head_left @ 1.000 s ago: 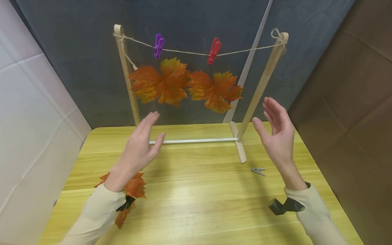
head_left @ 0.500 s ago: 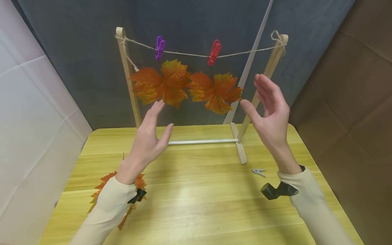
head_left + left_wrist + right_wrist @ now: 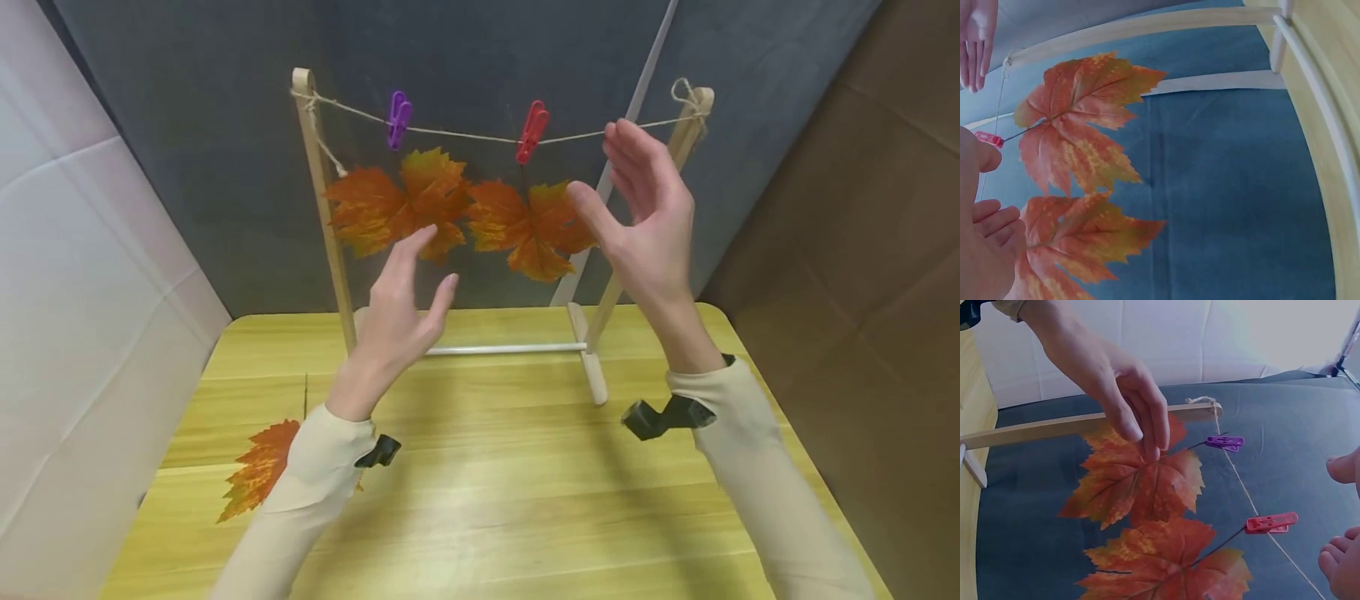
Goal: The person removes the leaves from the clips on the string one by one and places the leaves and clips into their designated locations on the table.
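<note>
**Left hand (image 3: pixel 397 321) and right hand (image 3: pixel 651 221) are hovering unloaded before the cord (image 3: pixel 457 134)**

Location: two leaves are hanging from the cord. A purple clothespin (image 3: pixel 398 121) is holding the left leaf (image 3: pixel 371 208); a red clothespin (image 3: pixel 532 132) is holding the right leaf (image 3: pixel 528 221) by its stem (image 3: pixel 1229 540). A further leaf (image 3: pixel 262 471) is lying on the table (image 3: pixel 480 500), the left sleeve (image 3: pixel 318 471) covering much of it.

Handling, by judgement: the leaves are looking light, thin and pliable, their points probably bending or creasing easily. The stem is offering the soundest hold.

Hands: both are standing apart from each other and gripping nothing. The left is overlapping the left leaf in the head view; contact cannot be told. The right is sitting near the red clothespin, its thumb (image 3: pixel 592 212) crossing the right leaf's edge in that view.

Obstructions: wooden posts (image 3: pixel 337 275) are flanking the cord, and a white rod (image 3: pixel 510 349) is running low between them. The hanging leaves are crowding each other, so moving one is likely disturbing the other.
</note>
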Action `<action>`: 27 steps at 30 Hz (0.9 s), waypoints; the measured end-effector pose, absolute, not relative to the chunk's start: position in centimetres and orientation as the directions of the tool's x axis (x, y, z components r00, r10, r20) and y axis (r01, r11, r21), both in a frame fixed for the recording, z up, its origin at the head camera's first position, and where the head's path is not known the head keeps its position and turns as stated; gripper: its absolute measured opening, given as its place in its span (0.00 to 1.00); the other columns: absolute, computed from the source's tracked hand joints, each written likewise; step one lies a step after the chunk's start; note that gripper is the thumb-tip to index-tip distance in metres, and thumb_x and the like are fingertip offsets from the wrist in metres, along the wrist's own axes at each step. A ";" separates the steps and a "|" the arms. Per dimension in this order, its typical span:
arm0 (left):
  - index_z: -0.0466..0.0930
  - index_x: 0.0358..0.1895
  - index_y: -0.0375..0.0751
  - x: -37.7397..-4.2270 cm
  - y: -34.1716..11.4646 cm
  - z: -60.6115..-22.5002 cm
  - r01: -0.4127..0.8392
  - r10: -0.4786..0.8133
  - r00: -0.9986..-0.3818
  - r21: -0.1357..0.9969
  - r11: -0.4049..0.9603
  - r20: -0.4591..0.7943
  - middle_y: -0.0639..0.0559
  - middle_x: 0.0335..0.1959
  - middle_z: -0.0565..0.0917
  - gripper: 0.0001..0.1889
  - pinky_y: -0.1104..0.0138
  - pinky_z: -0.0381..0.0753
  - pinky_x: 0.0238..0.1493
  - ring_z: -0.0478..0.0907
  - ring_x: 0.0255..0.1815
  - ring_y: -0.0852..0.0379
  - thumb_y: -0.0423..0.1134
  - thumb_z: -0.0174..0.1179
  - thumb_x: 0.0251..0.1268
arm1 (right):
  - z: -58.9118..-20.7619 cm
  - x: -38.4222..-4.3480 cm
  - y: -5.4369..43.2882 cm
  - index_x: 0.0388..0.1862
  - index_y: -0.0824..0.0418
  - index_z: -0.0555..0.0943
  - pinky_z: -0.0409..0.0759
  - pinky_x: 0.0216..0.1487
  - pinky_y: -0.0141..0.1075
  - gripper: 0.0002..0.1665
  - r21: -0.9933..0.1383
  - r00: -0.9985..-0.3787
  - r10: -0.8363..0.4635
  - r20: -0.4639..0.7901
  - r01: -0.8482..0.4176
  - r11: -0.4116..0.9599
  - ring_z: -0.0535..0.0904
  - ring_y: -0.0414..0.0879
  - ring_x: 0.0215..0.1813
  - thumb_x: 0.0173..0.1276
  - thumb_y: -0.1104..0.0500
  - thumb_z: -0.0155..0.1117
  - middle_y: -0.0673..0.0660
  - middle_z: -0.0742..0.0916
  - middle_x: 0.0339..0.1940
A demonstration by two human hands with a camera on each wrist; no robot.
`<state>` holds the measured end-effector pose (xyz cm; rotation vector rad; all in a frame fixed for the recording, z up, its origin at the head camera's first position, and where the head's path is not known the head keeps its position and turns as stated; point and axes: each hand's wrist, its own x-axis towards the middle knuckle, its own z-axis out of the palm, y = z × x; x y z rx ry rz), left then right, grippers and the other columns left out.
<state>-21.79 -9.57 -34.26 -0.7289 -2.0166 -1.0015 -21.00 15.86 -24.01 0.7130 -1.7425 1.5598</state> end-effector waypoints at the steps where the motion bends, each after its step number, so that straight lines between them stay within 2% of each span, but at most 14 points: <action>1: 0.65 0.71 0.27 -21.9 -9.3 -33.9 0.744 0.159 -0.558 0.407 0.529 0.814 0.33 0.68 0.74 0.30 0.52 0.69 0.73 0.70 0.72 0.41 0.34 0.62 0.70 | -23.8 -21.1 15.8 0.70 0.68 0.72 0.71 0.73 0.43 0.36 -0.617 -0.618 0.036 0.785 -0.775 0.139 0.77 0.47 0.69 0.63 0.64 0.72 0.58 0.82 0.67; 11: 0.62 0.73 0.28 -23.7 -6.5 -31.6 0.752 0.244 -0.585 0.405 0.520 0.773 0.34 0.71 0.71 0.31 0.54 0.67 0.75 0.65 0.76 0.43 0.37 0.61 0.71 | -21.3 -21.5 14.8 0.70 0.67 0.71 0.72 0.72 0.39 0.38 -0.635 -0.664 -0.041 0.747 -0.730 0.254 0.77 0.44 0.69 0.62 0.65 0.73 0.59 0.81 0.67; 20: 0.64 0.72 0.27 -25.3 -5.6 -29.2 0.749 0.239 -0.586 0.404 0.525 0.775 0.35 0.70 0.71 0.31 0.56 0.67 0.75 0.69 0.73 0.42 0.38 0.62 0.71 | -19.6 -22.7 14.2 0.71 0.65 0.71 0.71 0.71 0.33 0.39 -0.662 -0.711 -0.053 0.701 -0.676 0.324 0.77 0.44 0.69 0.61 0.62 0.74 0.59 0.81 0.68; 27: 0.66 0.72 0.32 -26.6 -4.7 -27.4 0.697 0.246 -0.660 0.456 0.553 0.710 0.39 0.70 0.73 0.30 0.58 0.67 0.74 0.71 0.72 0.46 0.42 0.61 0.72 | -18.8 -23.8 14.4 0.72 0.65 0.71 0.71 0.71 0.32 0.39 -0.690 -0.760 -0.068 0.646 -0.620 0.372 0.76 0.45 0.71 0.62 0.61 0.73 0.60 0.80 0.69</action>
